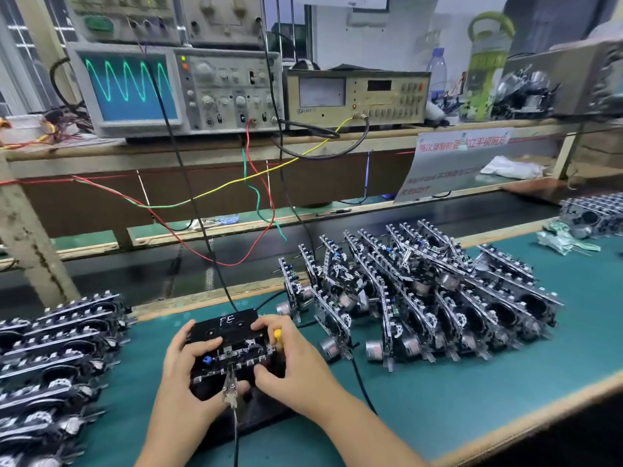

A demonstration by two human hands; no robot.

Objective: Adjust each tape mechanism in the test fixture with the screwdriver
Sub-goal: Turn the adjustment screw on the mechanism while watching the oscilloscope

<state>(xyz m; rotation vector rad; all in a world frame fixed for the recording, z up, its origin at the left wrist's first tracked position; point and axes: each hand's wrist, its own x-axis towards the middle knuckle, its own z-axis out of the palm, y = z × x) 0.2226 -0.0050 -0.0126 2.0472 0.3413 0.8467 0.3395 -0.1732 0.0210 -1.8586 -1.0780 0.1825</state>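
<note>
low in the frame's centre, the left hand [188, 362] and right hand [286, 358] are gripping the tape mechanism [232, 357] seated in the test fixture [263, 412], the right also tucking a yellow-handled screwdriver [277, 334]. it's looking light, rigid, delicate (hold its edges).

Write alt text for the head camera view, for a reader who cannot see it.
Both hands, left hand and right hand, grip a black test fixture holding a tape mechanism on a green bench mat. Piles of mechanisms lie on either side, and an oscilloscope behind shows a green sine wave.
</note>
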